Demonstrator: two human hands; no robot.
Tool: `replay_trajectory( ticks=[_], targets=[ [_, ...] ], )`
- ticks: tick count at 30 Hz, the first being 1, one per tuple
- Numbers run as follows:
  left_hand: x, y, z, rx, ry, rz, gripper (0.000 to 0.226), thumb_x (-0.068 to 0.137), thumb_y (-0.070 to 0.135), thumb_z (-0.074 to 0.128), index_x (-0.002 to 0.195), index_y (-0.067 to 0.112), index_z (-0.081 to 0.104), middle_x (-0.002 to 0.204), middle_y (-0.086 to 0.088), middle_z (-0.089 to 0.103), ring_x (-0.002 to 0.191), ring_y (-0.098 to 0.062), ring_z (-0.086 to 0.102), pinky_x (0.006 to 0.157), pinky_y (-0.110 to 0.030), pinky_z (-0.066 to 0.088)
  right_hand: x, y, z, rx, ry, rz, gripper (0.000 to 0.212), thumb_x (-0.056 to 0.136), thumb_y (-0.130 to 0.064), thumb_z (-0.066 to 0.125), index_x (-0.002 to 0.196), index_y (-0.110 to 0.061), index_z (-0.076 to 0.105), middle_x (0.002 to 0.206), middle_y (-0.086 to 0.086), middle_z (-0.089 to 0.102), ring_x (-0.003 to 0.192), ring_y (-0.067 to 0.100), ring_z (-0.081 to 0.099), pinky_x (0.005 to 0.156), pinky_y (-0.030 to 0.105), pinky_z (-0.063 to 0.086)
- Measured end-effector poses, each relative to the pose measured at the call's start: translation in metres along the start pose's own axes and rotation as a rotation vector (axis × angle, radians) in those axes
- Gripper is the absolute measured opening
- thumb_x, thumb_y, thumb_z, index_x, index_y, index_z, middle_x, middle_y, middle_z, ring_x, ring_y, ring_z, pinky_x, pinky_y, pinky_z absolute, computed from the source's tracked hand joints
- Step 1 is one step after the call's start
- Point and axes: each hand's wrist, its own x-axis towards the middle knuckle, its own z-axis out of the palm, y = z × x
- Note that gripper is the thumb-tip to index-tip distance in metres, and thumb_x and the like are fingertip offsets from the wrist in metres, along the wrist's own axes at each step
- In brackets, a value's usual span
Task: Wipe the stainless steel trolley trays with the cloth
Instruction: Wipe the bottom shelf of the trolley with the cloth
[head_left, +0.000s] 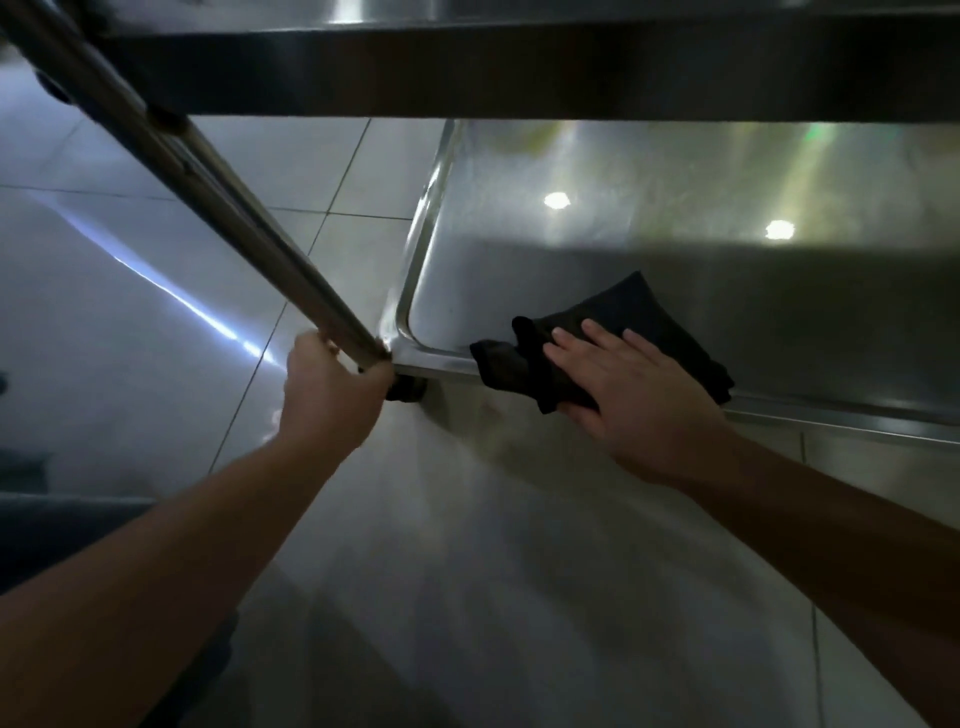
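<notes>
The right hand (628, 384) lies flat on a dark cloth (613, 338), with the fingers straight and a little spread, and presses it onto the near rim of the lower tray (675, 260) of the steel trolley. The cloth is folded; one part lies inside the tray near its front left corner, and another part hangs over the rim toward the floor (311, 171).

The left hand (332, 395) has its fingers curled around the upright post (208, 192) of the trolley, low down, just beside the same corner of the tray. Under this corner there is a dark round thing, perhaps a wheel (408, 391), but the view is too dim to be sure.

Above, the upper tray (519, 67) crosses the top of the view. The floor has pale glossy tiles. The two hands are apart, one on each side of the tray corner.
</notes>
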Motion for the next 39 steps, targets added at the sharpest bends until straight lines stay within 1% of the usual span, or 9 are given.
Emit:
replay_trajectory(
  ticks=[1, 3, 7, 11, 18, 24, 32, 35, 39],
  targets=[
    [-0.009, -0.007, 0.007, 0.091, -0.066, -0.101, 0.062, 0.092, 0.040, 0.076, 0.142, 0.015, 0.049, 0.126, -0.007, 0.061, 0.103, -0.025, 0.065, 0.075, -0.040, 0.058, -0.005, 0.004, 0.000, 0.006, 0.008, 0.012, 0.064, 0.104, -0.051, 0.040, 0.163, -0.037, 0.018, 0.171, -0.017, 0.015, 0.159, 0.008, 0.005, 0.129, 0.037, 0.003],
    [-0.034, -0.018, 0.025, 0.319, -0.270, -0.198, 0.063, 0.096, 0.044, 0.069, 0.147, 0.013, 0.049, 0.127, -0.008, 0.059, 0.100, -0.025, 0.059, 0.075, -0.035, 0.050, -0.017, 0.015, -0.001, 0.016, 0.022, 0.037, 0.063, 0.105, -0.049, 0.042, 0.163, -0.038, 0.019, 0.171, -0.017, 0.015, 0.158, 0.008, 0.004, 0.129, 0.037, 0.002],
    [-0.072, 0.004, 0.054, 0.492, -0.567, 0.091, 0.047, 0.097, 0.049, 0.065, 0.140, 0.031, 0.054, 0.105, 0.013, 0.064, 0.089, -0.007, 0.065, 0.071, -0.026, 0.052, -0.045, 0.046, -0.003, -0.012, 0.039, 0.073, 0.065, 0.105, -0.049, 0.046, 0.163, -0.039, 0.018, 0.171, -0.020, 0.011, 0.158, 0.006, 0.002, 0.128, 0.035, -0.001],
    [-0.100, 0.056, 0.075, 0.498, -0.584, 0.435, 0.035, 0.101, 0.051, 0.056, 0.134, 0.039, 0.053, 0.087, 0.016, 0.065, 0.074, -0.001, 0.065, 0.062, -0.020, 0.047, -0.071, 0.075, -0.008, -0.013, 0.046, 0.102, 0.064, 0.106, -0.051, 0.044, 0.163, -0.041, 0.018, 0.170, -0.021, 0.011, 0.158, 0.006, 0.001, 0.128, 0.035, 0.000],
    [-0.148, 0.120, 0.118, 0.799, -0.487, 0.862, 0.045, 0.104, 0.048, 0.048, 0.145, 0.030, 0.048, 0.106, 0.008, 0.062, 0.100, -0.020, 0.063, 0.074, -0.030, 0.041, -0.121, 0.125, -0.018, 0.012, 0.071, 0.167, 0.060, 0.106, -0.053, 0.039, 0.162, -0.042, 0.022, 0.170, -0.022, 0.012, 0.158, 0.005, 0.001, 0.127, 0.035, 0.001],
    [-0.188, 0.154, 0.174, 0.659, -0.406, 1.066, 0.032, 0.103, 0.042, 0.043, 0.107, 0.015, 0.060, 0.091, -0.005, 0.061, 0.084, -0.030, 0.058, 0.070, -0.039, 0.040, -0.168, 0.178, -0.033, 0.013, 0.036, 0.204, 0.060, 0.106, -0.056, 0.034, 0.162, -0.042, 0.018, 0.169, -0.024, 0.009, 0.157, 0.003, -0.003, 0.129, 0.036, 0.002],
    [-0.229, 0.174, 0.219, 0.647, -0.358, 1.185, 0.052, 0.103, 0.043, 0.041, 0.145, 0.014, 0.056, 0.144, -0.007, 0.057, 0.131, -0.028, 0.054, 0.106, -0.041, 0.041, -0.235, 0.244, -0.052, 0.052, 0.021, 0.303, 0.063, 0.101, -0.060, 0.029, 0.162, -0.043, 0.020, 0.169, -0.025, 0.011, 0.157, 0.001, -0.002, 0.129, 0.037, 0.003],
    [-0.236, 0.182, 0.239, 0.630, -0.425, 1.180, 0.059, 0.108, 0.043, 0.044, 0.162, 0.019, 0.037, 0.168, 0.001, 0.034, 0.156, -0.018, 0.027, 0.122, -0.034, 0.022, -0.257, 0.267, -0.058, 0.059, 0.016, 0.345, 0.065, 0.099, -0.060, 0.028, 0.162, -0.044, 0.021, 0.168, -0.026, 0.010, 0.157, 0.000, -0.002, 0.129, 0.037, 0.003],
    [-0.247, 0.192, 0.272, 0.680, -0.490, 1.197, 0.069, 0.109, 0.050, 0.032, 0.170, 0.027, 0.010, 0.177, 0.009, 0.001, 0.162, -0.008, -0.006, 0.123, -0.023, -0.007, -0.287, 0.297, -0.065, 0.070, 0.011, 0.403, 0.065, 0.099, -0.058, 0.030, 0.161, -0.045, 0.019, 0.168, -0.028, 0.009, 0.155, -0.004, -0.005, 0.127, 0.032, -0.002]
  ],
)
